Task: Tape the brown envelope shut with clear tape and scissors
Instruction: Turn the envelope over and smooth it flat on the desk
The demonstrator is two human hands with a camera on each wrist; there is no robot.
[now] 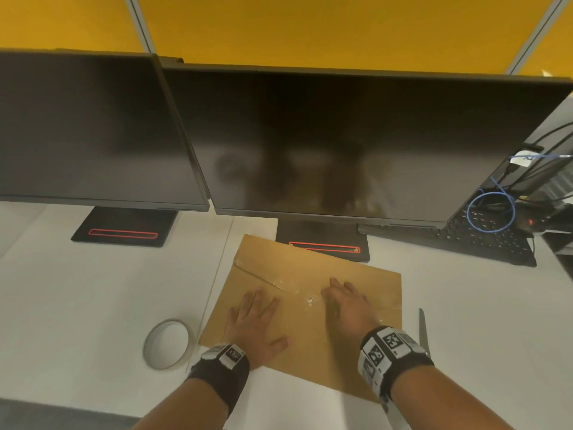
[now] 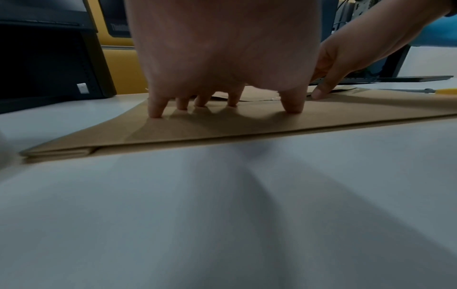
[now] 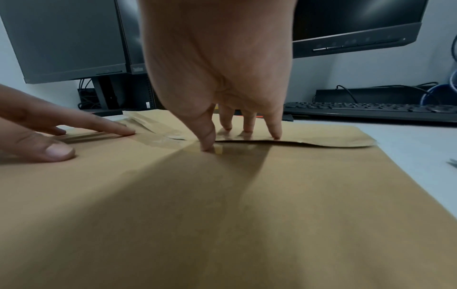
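A brown envelope (image 1: 310,346) lies flat on the white desk, its flap folded down toward me. Wrinkled clear tape (image 1: 294,288) runs along the flap's edge. My left hand (image 1: 254,321) rests spread on the envelope's left half, fingertips (image 2: 155,113) pressing the paper. My right hand (image 1: 347,305) presses with straight fingers on the flap seam, the thumb (image 3: 207,144) on the tape. The flap's right part (image 3: 333,143) is slightly raised. A roll of clear tape (image 1: 169,342) lies left of the envelope. Scissors (image 1: 423,330) lie to the right, partly hidden behind my right wrist.
Two dark monitors (image 1: 341,144) stand close behind the envelope; one stand's base (image 1: 322,240) lies under the envelope's far edge. A black keyboard (image 1: 465,240) and a blue cable coil (image 1: 491,212) sit at the back right.
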